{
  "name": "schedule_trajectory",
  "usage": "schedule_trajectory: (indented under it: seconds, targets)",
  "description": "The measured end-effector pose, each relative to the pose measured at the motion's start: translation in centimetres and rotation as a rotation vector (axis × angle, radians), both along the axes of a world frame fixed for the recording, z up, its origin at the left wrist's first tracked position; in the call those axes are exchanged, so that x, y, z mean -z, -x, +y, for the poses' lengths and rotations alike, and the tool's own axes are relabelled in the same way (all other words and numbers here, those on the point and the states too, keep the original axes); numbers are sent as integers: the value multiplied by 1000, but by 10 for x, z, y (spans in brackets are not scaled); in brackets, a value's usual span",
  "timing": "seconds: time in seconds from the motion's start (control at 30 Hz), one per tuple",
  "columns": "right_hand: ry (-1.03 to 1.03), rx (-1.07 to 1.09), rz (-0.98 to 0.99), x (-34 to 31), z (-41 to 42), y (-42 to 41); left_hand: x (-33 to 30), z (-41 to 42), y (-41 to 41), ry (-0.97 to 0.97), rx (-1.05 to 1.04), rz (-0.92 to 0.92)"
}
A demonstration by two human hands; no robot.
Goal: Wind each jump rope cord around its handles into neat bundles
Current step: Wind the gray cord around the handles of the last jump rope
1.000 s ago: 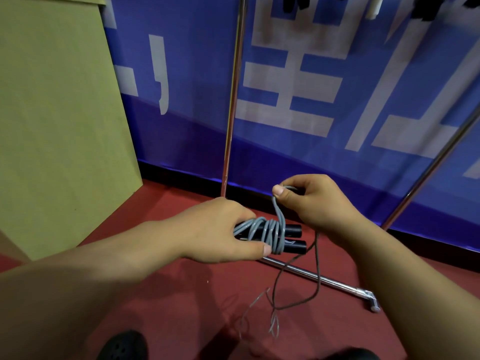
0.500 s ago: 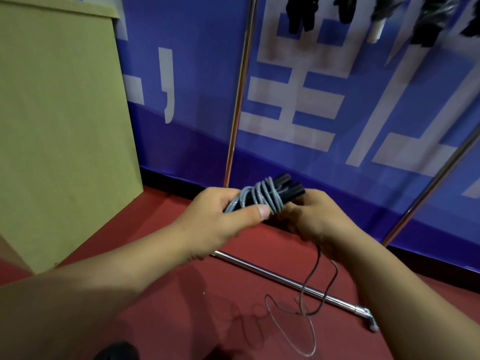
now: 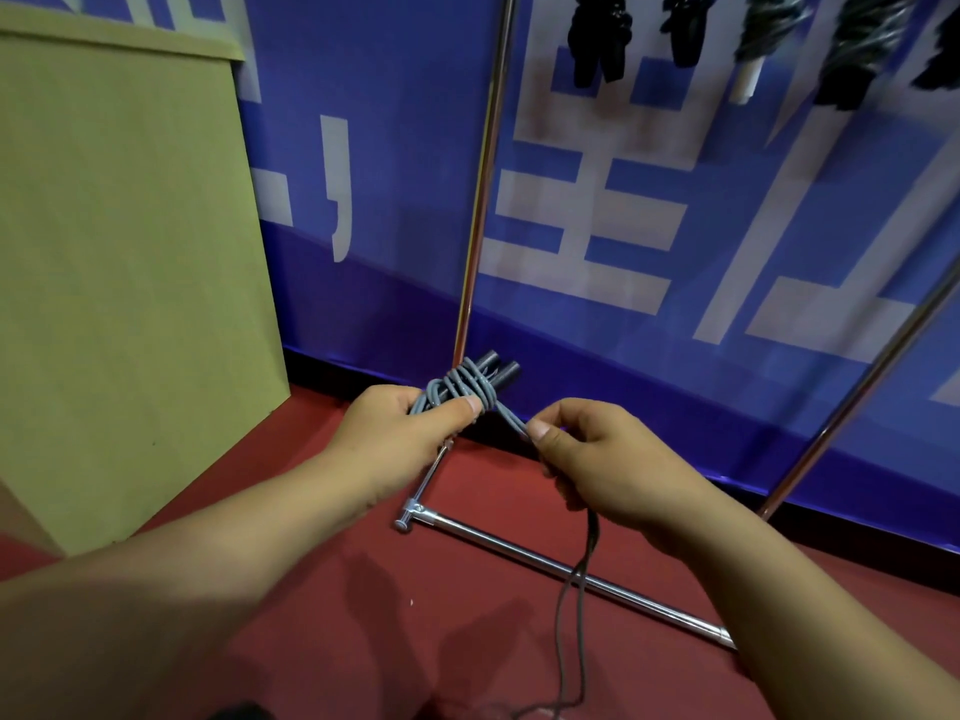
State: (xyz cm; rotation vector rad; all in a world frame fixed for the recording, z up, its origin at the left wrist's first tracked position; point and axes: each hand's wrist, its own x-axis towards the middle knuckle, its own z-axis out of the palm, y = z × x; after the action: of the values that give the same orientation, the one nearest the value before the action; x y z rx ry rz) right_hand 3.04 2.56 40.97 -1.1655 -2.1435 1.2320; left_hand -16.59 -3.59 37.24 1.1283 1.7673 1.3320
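Note:
Two black jump rope handles (image 3: 497, 370) lie side by side, their ends sticking out up and to the right. Several turns of grey cord (image 3: 460, 390) wrap them. My left hand (image 3: 402, 433) grips the wrapped handles, thumb pressed on the coils. A doubled strand of cord (image 3: 509, 418) runs down-right from the bundle to my right hand (image 3: 597, 462), which pinches it between thumb and fingers. The loose cord (image 3: 574, 605) hangs from under that hand toward the floor.
A chrome rack stands ahead: an upright pole (image 3: 480, 189), a floor bar (image 3: 571, 569) and a slanted pole (image 3: 857, 402) at right. Dark bundles (image 3: 597, 39) hang at the top. Behind is a blue banner (image 3: 675, 226); at left a tan board (image 3: 130, 252). The floor (image 3: 415, 615) is red.
My right hand has come out from under the bundle and moved down-right, drawing a doubled strand taut. The view has tilted up; my left hand keeps its grip.

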Motion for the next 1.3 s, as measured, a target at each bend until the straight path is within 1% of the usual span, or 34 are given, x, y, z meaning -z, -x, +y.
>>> schedule_trajectory:
  seconds: [0.2,0.33,0.47,0.57,0.67,0.8,0.9,1.13,1.3]
  targets:
    - [-35,-54,-111,-3,-3,-2,3,1,4,56,-66,47]
    - [-45,-27,-202,-5,1,-7,8,2,10,113,-107,167]
    - [-48,-3,-218,-5,1,-8,11,4,13,187,-127,268]
    - [-127,-3,-244,-4,1,-9,11,3,12,228,-120,364]
    - [-275,23,-278,-3,4,-10,10,2,6,251,-111,517]
    - [-459,59,-250,-5,3,-10,9,-1,-3,299,-16,657]
    - [-553,49,-251,-1,4,-10,9,-4,-10,306,83,669]
    - [-604,61,-217,4,9,-11,9,-4,-18,268,243,655]
    - [-603,45,-217,7,13,-14,-1,-9,-30,228,318,745]
